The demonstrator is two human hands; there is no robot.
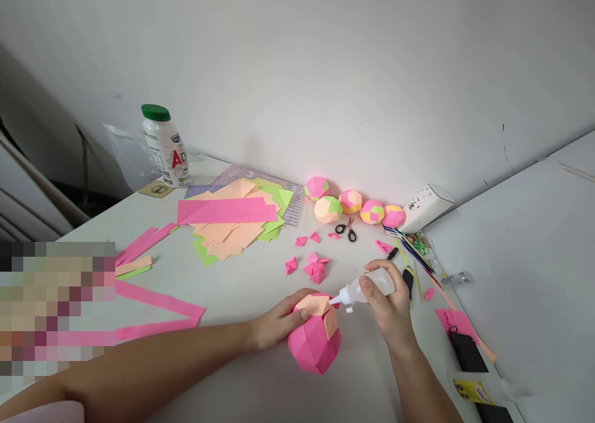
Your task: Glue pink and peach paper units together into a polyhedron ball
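Observation:
My left hand (pixel 283 317) is closed around the upper left side of a folded paper ball (pixel 316 345), mostly pink with peach panels on top. In my right hand (pixel 388 302) is a small clear squeeze bottle (pixel 369 286) with a pointed white nozzle. The bottle is tilted to the left, its tip at the ball's upper right edge by a peach panel; whether it touches I cannot tell. A little white cap hangs below the nozzle. Just beyond the ball lie several small pink folded pieces (pixel 317 269).
Finished-looking paper balls (pixel 328 209) line the wall, near black-handled scissors (pixel 352 232). Pink, peach and green paper sheets (pixel 227 212) are piled at left, with pink strips (pixel 160 296) nearer. A green-capped white bottle (pixel 167 150) stands back left. Pens (pixel 418 255) and a black pouch (pixel 467 351) lie right.

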